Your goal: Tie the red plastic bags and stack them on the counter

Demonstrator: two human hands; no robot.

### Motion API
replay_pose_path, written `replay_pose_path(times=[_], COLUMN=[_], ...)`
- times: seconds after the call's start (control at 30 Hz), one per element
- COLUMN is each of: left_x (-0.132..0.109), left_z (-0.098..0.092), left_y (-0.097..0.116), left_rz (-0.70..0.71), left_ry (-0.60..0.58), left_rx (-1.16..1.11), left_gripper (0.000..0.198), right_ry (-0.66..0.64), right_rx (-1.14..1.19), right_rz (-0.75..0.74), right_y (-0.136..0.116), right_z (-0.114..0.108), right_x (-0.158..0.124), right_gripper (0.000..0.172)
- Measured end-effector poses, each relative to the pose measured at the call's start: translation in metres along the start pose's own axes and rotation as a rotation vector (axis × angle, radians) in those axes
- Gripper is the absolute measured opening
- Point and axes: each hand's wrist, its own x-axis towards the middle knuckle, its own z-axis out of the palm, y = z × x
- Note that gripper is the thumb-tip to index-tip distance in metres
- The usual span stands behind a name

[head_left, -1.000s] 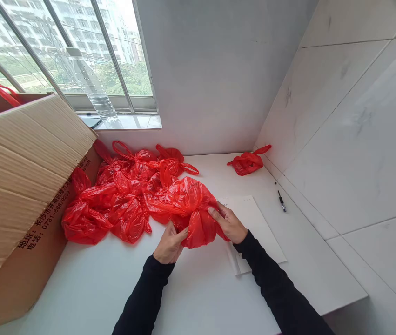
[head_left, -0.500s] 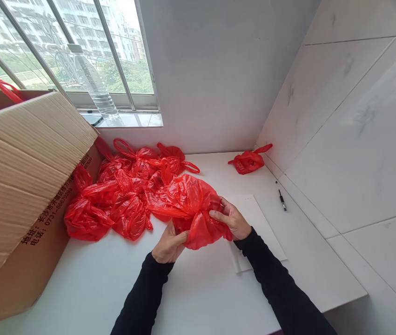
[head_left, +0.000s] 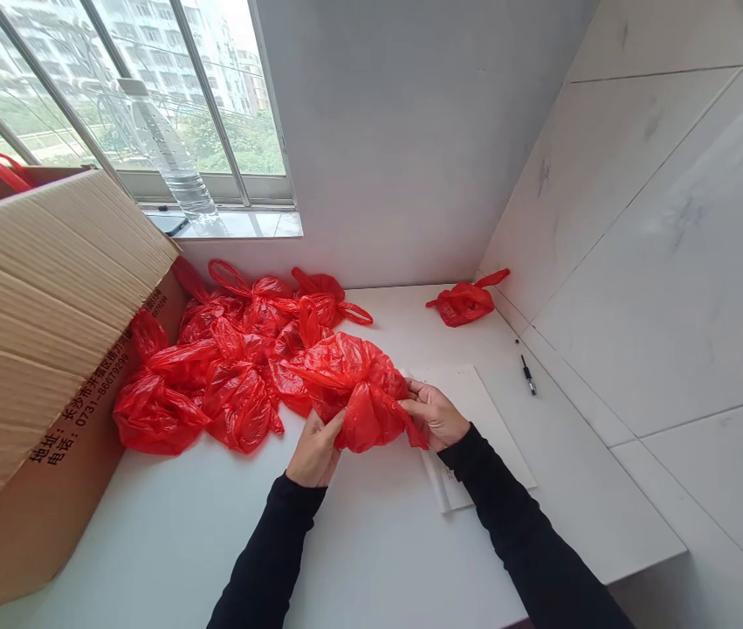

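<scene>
Between my hands is a knotted red plastic bag [head_left: 371, 397], its contents hidden by the crumpled film. My left hand [head_left: 316, 447] grips its lower left side, thumb on top. On the right side, my right hand [head_left: 435, 414] pinches the film between thumb and fingers. Just beyond and to the left, several more tied red plastic bags [head_left: 244, 406] lie heaped against one another, and the held bag overlaps the near edge of that heap. Below my right hand is a white paper booklet [head_left: 485, 437], partly covered by my hand and sleeve.
A large open cardboard box [head_left: 83, 515] stands at the left, with red handles [head_left: 1, 166] showing inside. One small red bag [head_left: 466, 304] lies in the far right corner, with a black pen [head_left: 528, 374] nearer. A water bottle [head_left: 171, 157] stands on the windowsill [head_left: 266, 224].
The held bag has been turned and gathered slightly between my hands, and its lower edge has risen. My left hand has moved up a little. The camera view has shifted slightly.
</scene>
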Motion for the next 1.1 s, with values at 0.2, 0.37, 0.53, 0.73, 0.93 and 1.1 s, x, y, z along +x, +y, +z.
replay_pose_path(times=[0.2, 0.37, 0.53, 0.73, 0.93, 1.1], left_x=[0.0, -0.001, -0.002, -0.001, 0.003, 0.009], left_z=[0.0, 0.0, 0.002, 0.005, 0.0, -0.005], left_y=[-0.003, -0.006, -0.006, 0.0, -0.006, -0.01], left_rz=[-0.061, -0.09, -0.042, 0.056, 0.112, 0.181], left_ry=[0.032, -0.133, -0.239, -0.168, -0.171, -0.089], left_rx=[0.0, 0.038, 0.096, 0.182, 0.264, 0.298], left_gripper=[0.047, 0.035, 0.038, 0.037, 0.029, 0.029], right_ry=[0.062, 0.163, 0.163, 0.09, 0.11, -0.072], right_rx=[-0.254, -0.385, -0.398, -0.335, -0.35, -0.438], right_rz=[-0.11, -0.165, -0.204, -0.188, -0.166, -0.199], right_y=[0.006, 0.007, 0.005, 0.004, 0.004, -0.003], right_z=[-0.004, -0.007, -0.006, -0.002, -0.002, 0.003], right_x=[0.003, 0.003, 0.002, 0.001, 0.001, -0.003], right_gripper=[0.035, 0.038, 0.038, 0.032, 0.036, 0.04])
